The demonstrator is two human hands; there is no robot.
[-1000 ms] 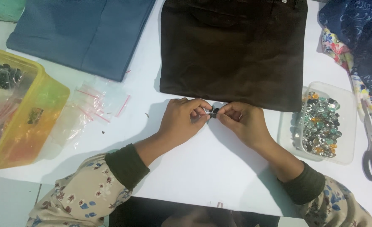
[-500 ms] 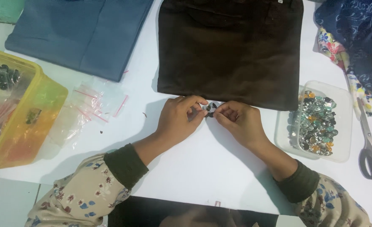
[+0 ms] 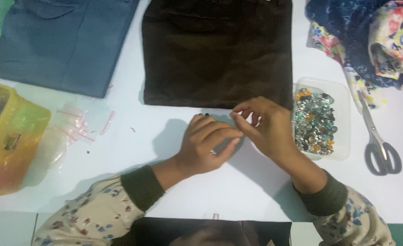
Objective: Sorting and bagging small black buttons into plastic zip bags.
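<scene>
Here, both hands, left [image 3: 208, 146] and right [image 3: 267, 127], fingertips pinched together, contents hidden, below the brown cloth [image 3: 217, 52].

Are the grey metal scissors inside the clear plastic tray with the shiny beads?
No, the grey metal scissors lie on the white table, beside the clear plastic tray.

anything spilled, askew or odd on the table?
Minor only: a few tiny dark bits lie loose on the white table near the small clear zip bags, which are strewn untidily. The clear tray of gems looks contained.
</scene>
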